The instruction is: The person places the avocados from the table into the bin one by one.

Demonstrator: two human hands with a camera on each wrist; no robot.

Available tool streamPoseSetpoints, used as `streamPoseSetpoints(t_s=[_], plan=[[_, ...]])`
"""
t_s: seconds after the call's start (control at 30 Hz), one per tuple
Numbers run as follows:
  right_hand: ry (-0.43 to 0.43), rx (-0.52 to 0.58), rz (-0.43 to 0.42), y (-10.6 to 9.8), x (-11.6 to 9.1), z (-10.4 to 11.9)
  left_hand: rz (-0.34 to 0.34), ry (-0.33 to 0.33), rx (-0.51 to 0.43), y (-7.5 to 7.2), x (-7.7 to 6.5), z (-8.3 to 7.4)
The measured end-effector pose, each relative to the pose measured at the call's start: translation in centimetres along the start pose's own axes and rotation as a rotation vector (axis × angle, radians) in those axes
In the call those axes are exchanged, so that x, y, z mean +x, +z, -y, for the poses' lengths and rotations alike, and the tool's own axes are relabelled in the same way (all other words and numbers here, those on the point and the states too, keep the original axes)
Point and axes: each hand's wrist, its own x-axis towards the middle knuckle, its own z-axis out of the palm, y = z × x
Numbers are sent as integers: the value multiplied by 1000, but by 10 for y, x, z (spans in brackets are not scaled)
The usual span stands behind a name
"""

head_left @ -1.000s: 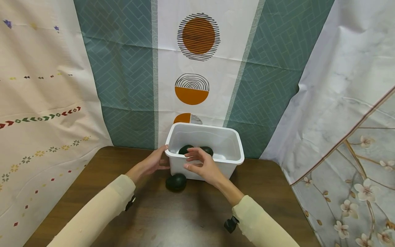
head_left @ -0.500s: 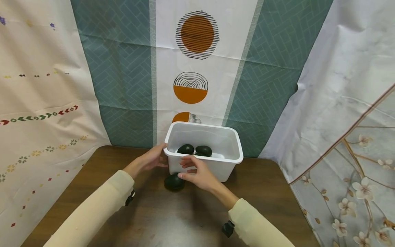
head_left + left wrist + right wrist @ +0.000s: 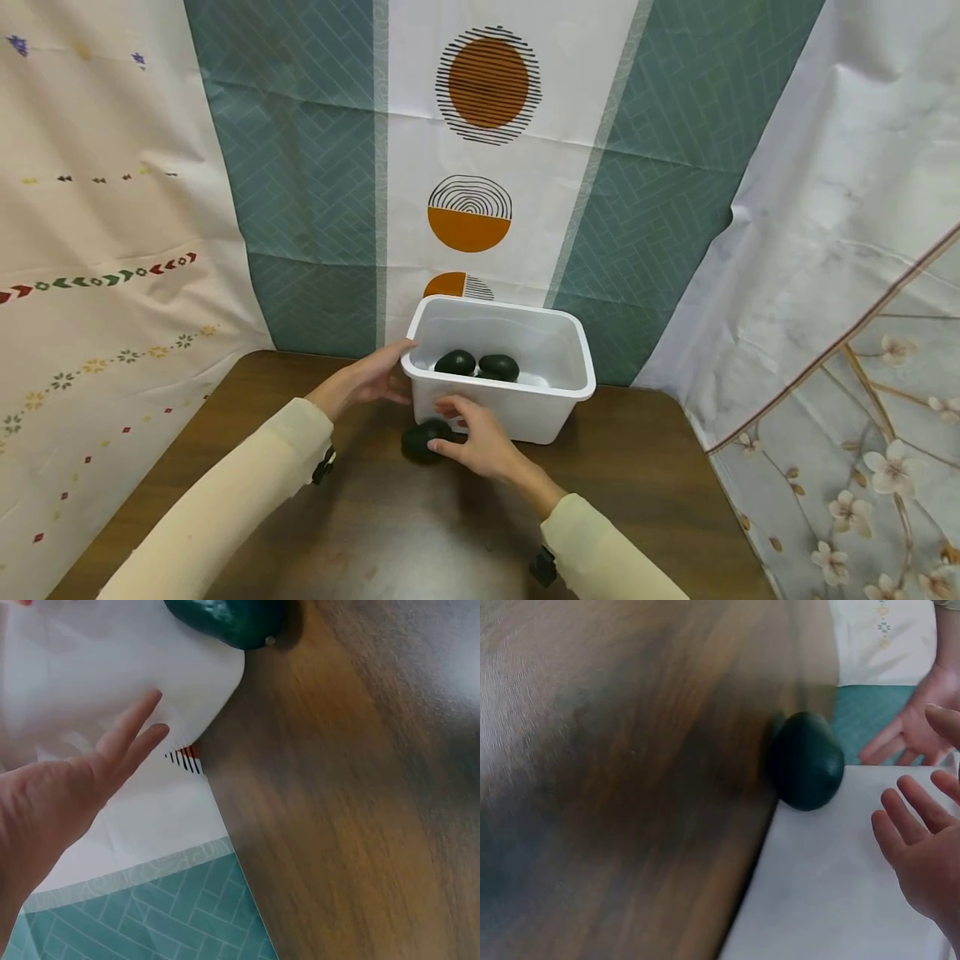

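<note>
A dark green avocado (image 3: 426, 442) lies on the table just in front of a white plastic bin (image 3: 495, 408). My right hand (image 3: 483, 442) is beside it, fingers spread and thumb overlapping the avocado in the head view. A gap separates these fingers from the avocado (image 3: 808, 761) in the right wrist view. My left hand (image 3: 371, 379) is at the bin's left end, a digit at the rim and the other fingers along the outside. Those fingers are extended in the left wrist view (image 3: 124, 742). Inside the bin, two more avocados (image 3: 455, 362) lie side by side.
The brown wooden table (image 3: 360, 517) carries the bin near its back edge. Behind hangs a teal and white patterned cloth (image 3: 307, 208). Printed cloths also hang at the left (image 3: 112, 333) and right (image 3: 825, 333).
My right hand has moved down from over the bin's front rim to beside the avocado on the table. The left hand stays at the bin's left end.
</note>
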Motion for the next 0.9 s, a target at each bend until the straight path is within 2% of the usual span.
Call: streamPoseSetpoints(t_s=[0.27,0.37,0.53,0.63,0.8,0.9], plan=[[-22,-76,0,12,1,-13,-33,-27,-43,6,7,0],[-34,-148,3,17,1,-17,-60,-28,-47,6,7,3],[-48,-280,33,26,1,-21,-55,-13,-33,5,7,9],[-67,-396,56,31,1,-24,-61,-9,-24,4,7,11],[-128,-576,70,41,1,-30,-82,-4,-16,4,5,9],[-171,-636,49,44,2,-32,-89,1,-23,4,4,8]])
